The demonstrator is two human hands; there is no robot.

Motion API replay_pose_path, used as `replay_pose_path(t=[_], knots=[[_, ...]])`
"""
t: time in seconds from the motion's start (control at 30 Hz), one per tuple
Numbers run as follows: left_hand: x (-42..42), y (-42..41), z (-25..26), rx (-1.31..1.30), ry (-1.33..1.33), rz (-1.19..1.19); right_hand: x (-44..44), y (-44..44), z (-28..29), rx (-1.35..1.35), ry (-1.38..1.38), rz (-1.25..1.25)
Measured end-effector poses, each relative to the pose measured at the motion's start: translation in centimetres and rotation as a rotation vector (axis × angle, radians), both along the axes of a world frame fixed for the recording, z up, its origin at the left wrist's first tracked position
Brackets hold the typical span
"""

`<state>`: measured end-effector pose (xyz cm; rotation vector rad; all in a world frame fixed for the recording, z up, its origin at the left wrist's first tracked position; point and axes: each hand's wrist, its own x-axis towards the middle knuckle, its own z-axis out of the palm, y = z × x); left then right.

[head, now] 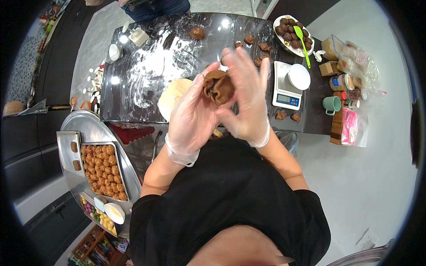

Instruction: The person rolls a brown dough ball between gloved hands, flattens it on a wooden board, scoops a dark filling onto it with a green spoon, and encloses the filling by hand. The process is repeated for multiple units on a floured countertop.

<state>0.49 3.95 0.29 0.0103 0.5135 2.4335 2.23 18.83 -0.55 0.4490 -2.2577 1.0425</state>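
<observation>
Both hands wear clear plastic gloves. In my left hand (196, 116) rests a brown dough wrapper (219, 87), its edge folded up in wavy pleats around an opening; what lies inside is hard to tell. Raised at the right side of the dough, my right hand (246, 96) has its fingers spread and slightly blurred, with nothing gripped. Behind the left hand lies a round wooden board (173, 96) on the dark glossy table. Small brown dough pieces (249, 39) lie beyond the right hand, and a smooth brown dough ball (197, 33) sits near the far edge.
A digital kitchen scale (285, 85) with a white bowl (299, 76) stands right; beyond it, a plate of dark balls (289, 35) holds a green spatula (303, 45). At left, a tray of brown balls (103, 169) lies on a round metal table. White molds (138, 36) stand far left. Another person (156, 8) stands opposite.
</observation>
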Motion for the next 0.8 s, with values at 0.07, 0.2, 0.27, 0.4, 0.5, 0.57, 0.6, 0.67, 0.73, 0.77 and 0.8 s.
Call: replay_pose_path(t=[0.07,0.2,0.27,0.4,0.5,0.57,0.6,0.67,0.73,0.77,0.8], knots=[[0.0,0.1,0.1,0.003,-0.002,0.004,0.0,-0.3,-0.7,0.057,-0.018,-0.019],[-0.7,-0.1,0.1,-0.006,0.037,-0.088,-0.1,0.7,-0.5,0.07,-0.067,0.055],[-0.4,0.0,-0.4,-0.088,0.033,-0.039,0.0,0.3,-0.2,0.188,-0.073,0.046],[-0.1,0.7,0.3,-0.238,0.116,0.071,0.6,0.1,0.4,0.098,-0.084,-0.054],[0.0,1.7,-0.5,-0.216,0.017,0.124,0.1,-1.2,-1.0,0.142,-0.074,-0.056],[0.1,1.2,-0.4,-0.089,0.057,0.089,0.1,-0.6,-0.2,0.142,-0.101,-0.035],[-0.2,0.7,-0.7,0.04,0.085,0.044,0.3,-0.5,0.4,0.103,-0.102,-0.014],[-0.1,0.7,-0.9,0.025,0.137,0.065,0.5,-1.1,0.4,-0.062,-0.04,0.005],[0.5,2.0,0.5,-0.253,0.181,0.195,-0.2,-1.2,-1.0,0.011,-0.026,-0.046],[0.4,1.9,0.3,-0.143,0.123,0.158,-0.5,-1.1,-1.4,0.047,-0.019,-0.072],[-0.1,1.5,0.0,-0.038,0.071,0.122,-0.6,-0.7,-1.0,0.119,-0.077,-0.023]])
